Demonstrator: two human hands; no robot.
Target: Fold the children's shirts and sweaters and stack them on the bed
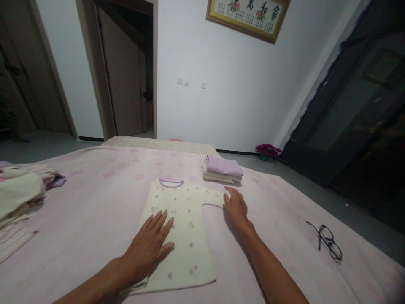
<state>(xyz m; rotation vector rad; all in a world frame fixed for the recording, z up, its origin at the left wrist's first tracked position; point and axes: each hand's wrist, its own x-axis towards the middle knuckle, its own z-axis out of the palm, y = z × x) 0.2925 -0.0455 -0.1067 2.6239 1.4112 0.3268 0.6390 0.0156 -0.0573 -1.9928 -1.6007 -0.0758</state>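
A cream long-sleeved child's shirt with hearts, small printed figures and a purple neckband lies flat on the pink bedspread. My left hand rests flat on the left part of its body, fingers spread. Only the right sleeve reaches out sideways; the left sleeve is not seen spread out. At that sleeve's cuff is my right hand, its thumb touching the cuff's end and its fingers loosely curved and apart from the thumb.
Beyond my right hand stands a stack of folded clothes, lilac on top. Rumpled clothes lie at the left. Black-framed glasses rest on the bedspread at the right. Purple flowers stand on the floor behind.
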